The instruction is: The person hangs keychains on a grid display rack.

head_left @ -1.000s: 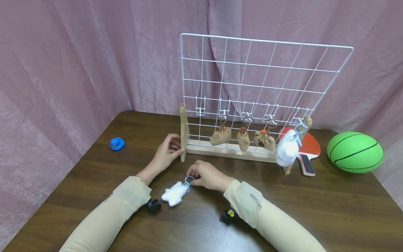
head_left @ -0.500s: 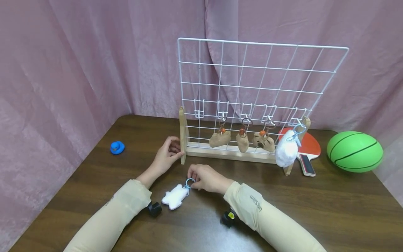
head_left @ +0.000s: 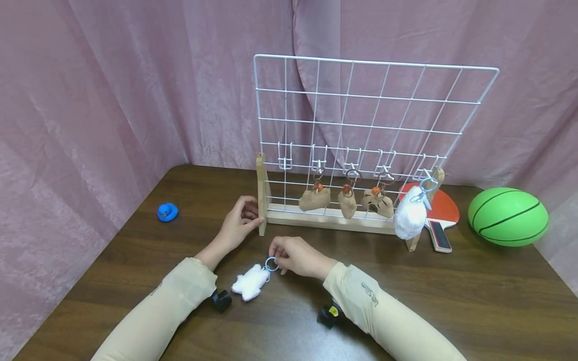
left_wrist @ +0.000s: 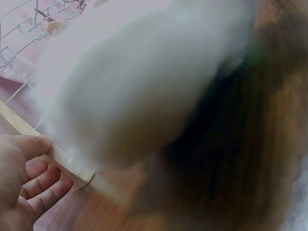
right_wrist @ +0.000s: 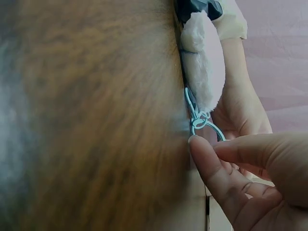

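Note:
A white plush keychain (head_left: pixel 250 282) lies on the table, its light-blue ring (head_left: pixel 271 264) towards my right hand (head_left: pixel 295 255). The thumb and forefinger of that hand pinch the ring; in the right wrist view the plush (right_wrist: pixel 204 62) lies beyond the fingertips. At the left end of the white wire rack (head_left: pixel 343 123), my left hand (head_left: pixel 237 220) holds the wooden end post (head_left: pixel 262 195) between thumb and fingers. Blurred white plush fills much of the left wrist view. From the rack's hooks hang brown plush keychains (head_left: pixel 315 198) and, rightmost, another white plush keychain (head_left: pixel 410 213).
The leftmost hook (head_left: pixel 285 163) bears nothing. A blue rubber duck (head_left: pixel 167 212) sits at the left. Behind the rack's right end lies a red table tennis paddle (head_left: pixel 440 205), with a green ball (head_left: pixel 508 217) beside it. Pink curtain (head_left: pixel 217 75) hangs behind the table.
The head view has tilted slightly, so the scene sits a little lower in it. Both hands keep nearly the same places; the right fingers have shifted slightly on the ring.

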The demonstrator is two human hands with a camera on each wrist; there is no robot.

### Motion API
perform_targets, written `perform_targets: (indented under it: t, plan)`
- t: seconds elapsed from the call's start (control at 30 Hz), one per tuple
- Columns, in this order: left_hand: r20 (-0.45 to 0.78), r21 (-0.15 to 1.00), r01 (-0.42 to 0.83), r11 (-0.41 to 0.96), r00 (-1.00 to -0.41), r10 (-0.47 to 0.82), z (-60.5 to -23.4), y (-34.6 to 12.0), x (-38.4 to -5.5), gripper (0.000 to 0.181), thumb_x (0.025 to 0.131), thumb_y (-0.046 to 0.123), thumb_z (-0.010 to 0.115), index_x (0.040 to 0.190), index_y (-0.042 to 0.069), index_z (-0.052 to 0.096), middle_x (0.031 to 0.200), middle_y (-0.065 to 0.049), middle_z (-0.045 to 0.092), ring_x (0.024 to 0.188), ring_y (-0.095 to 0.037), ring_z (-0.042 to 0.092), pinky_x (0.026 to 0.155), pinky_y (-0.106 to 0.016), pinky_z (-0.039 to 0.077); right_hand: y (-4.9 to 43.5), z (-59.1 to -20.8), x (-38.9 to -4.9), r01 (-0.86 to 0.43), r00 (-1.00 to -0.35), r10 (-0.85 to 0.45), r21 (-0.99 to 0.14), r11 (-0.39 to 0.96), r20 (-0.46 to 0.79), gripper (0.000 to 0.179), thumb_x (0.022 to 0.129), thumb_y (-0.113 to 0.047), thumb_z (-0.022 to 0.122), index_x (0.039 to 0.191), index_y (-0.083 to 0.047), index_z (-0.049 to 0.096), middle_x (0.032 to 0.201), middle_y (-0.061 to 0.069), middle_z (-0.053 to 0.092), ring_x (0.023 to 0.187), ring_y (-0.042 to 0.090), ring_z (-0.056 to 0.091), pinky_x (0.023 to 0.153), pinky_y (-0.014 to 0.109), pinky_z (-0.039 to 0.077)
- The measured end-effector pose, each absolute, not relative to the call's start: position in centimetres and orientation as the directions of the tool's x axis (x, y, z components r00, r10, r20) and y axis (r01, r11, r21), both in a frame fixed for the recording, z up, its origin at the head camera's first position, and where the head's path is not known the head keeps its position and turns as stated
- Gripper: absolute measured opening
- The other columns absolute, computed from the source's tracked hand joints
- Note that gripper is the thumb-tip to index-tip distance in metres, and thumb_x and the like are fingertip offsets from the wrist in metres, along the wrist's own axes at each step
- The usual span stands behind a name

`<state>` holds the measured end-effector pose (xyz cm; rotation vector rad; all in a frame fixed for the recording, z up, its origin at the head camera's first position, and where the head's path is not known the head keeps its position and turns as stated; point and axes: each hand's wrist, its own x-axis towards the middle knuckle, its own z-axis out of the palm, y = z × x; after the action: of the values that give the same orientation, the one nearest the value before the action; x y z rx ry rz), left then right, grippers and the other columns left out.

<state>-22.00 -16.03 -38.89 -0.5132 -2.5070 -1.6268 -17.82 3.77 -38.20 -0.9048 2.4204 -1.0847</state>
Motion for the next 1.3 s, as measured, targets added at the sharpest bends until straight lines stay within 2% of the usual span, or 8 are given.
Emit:
perform_targets:
  t: [0.17,0.37,0.67,0.83,0.93,1.1,1.3]
  plan:
    - [0.270,0.869,0.332,0.366,-0.939,0.211,-40.9,-16.5,-23.5,0.049,0.089,0.000,0.065,0.130,0.000,0.039,0.109,-0.025,0.056,0.097,-0.032,0.059,0.082,-0.033,0.056,4.0,-38.0,-17.7,-0.403,-0.753,-0.657,-0.772,0.491,-0.024,0.009,0.090,0.005,0.058,0.097,-0.001,0.060,0.083,0.012,0.064,0.061,0.014,0.064,0.057,0.023,0.056]
    - [0.292,0.871,0.351,0.343,-0.933,0.211,-41.3,-16.7,-23.8,0.047,0.088,0.004,0.068,0.127,0.005,0.042,0.106,-0.020,0.057,0.094,-0.027,0.059,0.078,-0.023,0.055,4.1,-37.6,-17.4,-0.382,-0.764,-0.644,-0.795,0.471,-0.015,0.009,0.090,0.004,0.058,0.097,-0.001,0.060,0.083,0.011,0.063,0.061,0.013,0.063,0.058,0.027,0.057]
    - [0.308,0.868,0.366,0.337,-0.927,0.214,-41.4,-16.7,-23.9,0.046,0.088,0.002,0.067,0.126,0.004,0.042,0.104,-0.021,0.058,0.091,-0.026,0.059,0.076,-0.018,0.053,4.5,-36.8,-17.1,-0.388,-0.766,-0.642,-0.820,0.421,0.033,0.008,0.090,0.003,0.058,0.097,0.000,0.059,0.082,0.013,0.064,0.060,0.011,0.063,0.060,0.030,0.058]
    - [0.309,0.863,0.369,0.346,-0.926,0.215,-41.4,-16.7,-24.0,0.047,0.088,0.002,0.067,0.127,0.004,0.042,0.104,-0.020,0.057,0.092,-0.026,0.059,0.077,-0.021,0.055,4.8,-36.0,-16.8,-0.398,-0.764,-0.644,-0.820,0.412,0.047,0.008,0.091,0.001,0.058,0.098,-0.001,0.059,0.083,0.012,0.065,0.062,0.010,0.063,0.062,0.031,0.059]
    - [0.311,0.862,0.371,0.346,-0.925,0.217,-41.4,-16.6,-23.9,0.047,0.088,0.002,0.067,0.127,0.003,0.042,0.104,-0.021,0.057,0.092,-0.027,0.059,0.077,-0.022,0.055,4.9,-35.5,-16.6,-0.414,-0.764,-0.643,-0.808,0.419,0.058,0.008,0.091,0.000,0.058,0.098,-0.002,0.059,0.083,0.011,0.065,0.062,0.008,0.062,0.061,0.030,0.058]
    - [0.309,0.865,0.367,0.342,-0.927,0.213,-41.4,-16.6,-23.9,0.046,0.088,0.001,0.067,0.127,0.003,0.042,0.104,-0.021,0.058,0.091,-0.027,0.059,0.077,-0.020,0.055,5.1,-34.8,-16.4,-0.476,-0.761,-0.640,-0.759,0.444,0.104,0.007,0.090,-0.003,0.060,0.097,-0.005,0.061,0.082,0.008,0.066,0.065,0.008,0.061,0.060,0.021,0.054]
    - [0.312,0.865,0.369,0.339,-0.926,0.211,-41.4,-16.6,-23.9,0.046,0.087,0.001,0.067,0.126,0.004,0.042,0.104,-0.021,0.058,0.091,-0.026,0.059,0.078,-0.020,0.055,5.5,-34.0,-16.3,-0.527,-0.753,-0.640,-0.723,0.448,0.153,0.006,0.090,-0.005,0.062,0.096,-0.006,0.062,0.082,0.006,0.067,0.068,0.005,0.060,0.064,0.017,0.052]
